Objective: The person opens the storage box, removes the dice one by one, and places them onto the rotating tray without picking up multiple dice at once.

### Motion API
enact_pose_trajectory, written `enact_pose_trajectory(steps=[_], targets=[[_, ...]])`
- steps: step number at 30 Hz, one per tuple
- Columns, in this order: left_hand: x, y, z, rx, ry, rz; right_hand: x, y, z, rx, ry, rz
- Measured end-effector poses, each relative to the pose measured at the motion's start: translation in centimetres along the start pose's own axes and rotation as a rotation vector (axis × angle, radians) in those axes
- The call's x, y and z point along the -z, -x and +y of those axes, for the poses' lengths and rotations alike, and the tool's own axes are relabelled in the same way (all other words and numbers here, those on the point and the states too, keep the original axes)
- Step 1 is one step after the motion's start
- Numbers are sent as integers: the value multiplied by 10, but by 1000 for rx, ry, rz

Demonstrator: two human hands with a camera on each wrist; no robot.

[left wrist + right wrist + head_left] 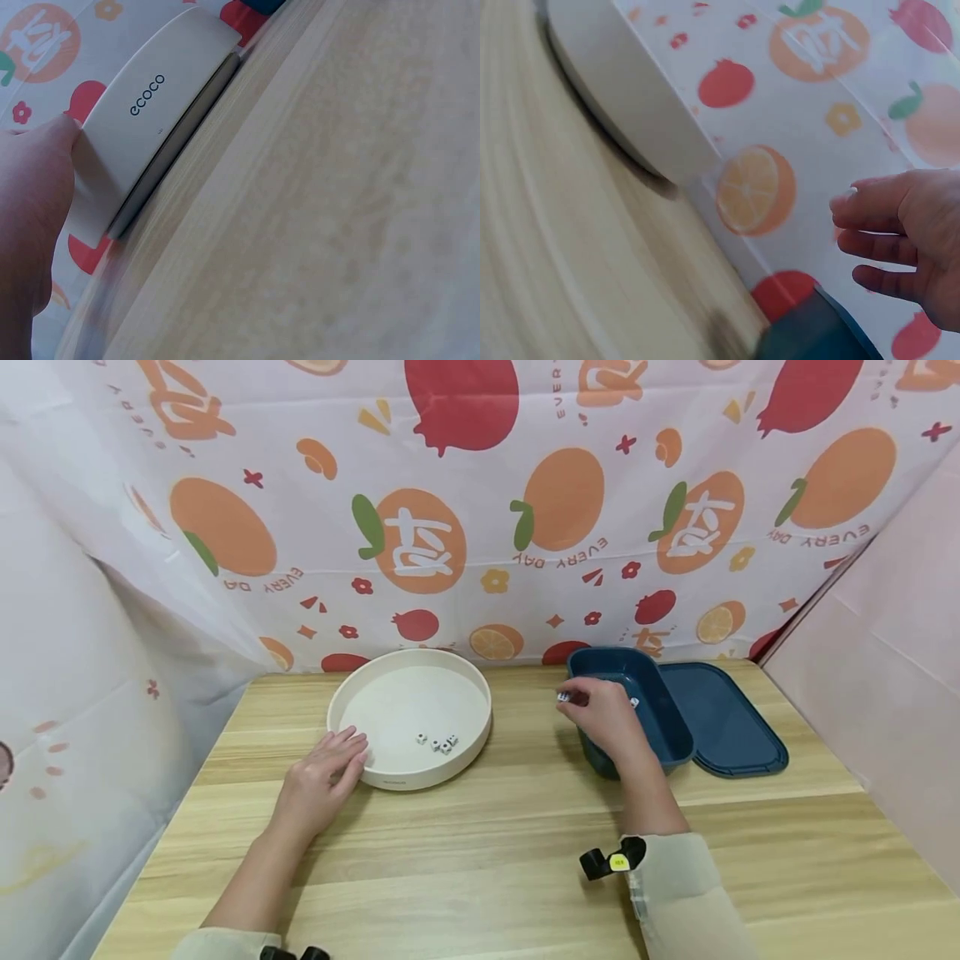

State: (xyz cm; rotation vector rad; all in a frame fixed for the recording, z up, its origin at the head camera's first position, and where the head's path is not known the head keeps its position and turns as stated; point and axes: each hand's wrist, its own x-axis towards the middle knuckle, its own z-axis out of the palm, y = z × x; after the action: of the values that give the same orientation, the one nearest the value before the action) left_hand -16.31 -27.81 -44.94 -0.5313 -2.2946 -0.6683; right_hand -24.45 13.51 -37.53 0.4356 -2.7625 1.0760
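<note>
My right hand [606,714] pinches a small white die [562,697] with dark spots between thumb and fingertips, above the left edge of the deep blue box [667,727]. Another die [633,702] shows in the box, partly behind that hand. In the right wrist view the right hand [922,236] hovers over the box's edge, the die a pale spot at its fingertips. My left hand [318,781] rests on the left front rim of a round cream tray [405,781], fingers fairly straight. Several dice [446,747] lie near the tray's front right inside.
A flat blue lid [731,718] lies on the wooden table [465,868] against the right side of the box. Behind the table hangs a fruit-print cloth [480,543]. Pale cloth [885,635] also closes off the right side.
</note>
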Motion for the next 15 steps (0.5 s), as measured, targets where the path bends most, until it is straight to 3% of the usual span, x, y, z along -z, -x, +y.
enact_pose_trajectory(steps=[9, 15], targets=[[-1, 0, 2, -2, 0, -9, -45, -7, -29, 106, -1, -34], [1, 1, 1, 11, -12, -5, -79, -15, -59, 176, -6, -105]])
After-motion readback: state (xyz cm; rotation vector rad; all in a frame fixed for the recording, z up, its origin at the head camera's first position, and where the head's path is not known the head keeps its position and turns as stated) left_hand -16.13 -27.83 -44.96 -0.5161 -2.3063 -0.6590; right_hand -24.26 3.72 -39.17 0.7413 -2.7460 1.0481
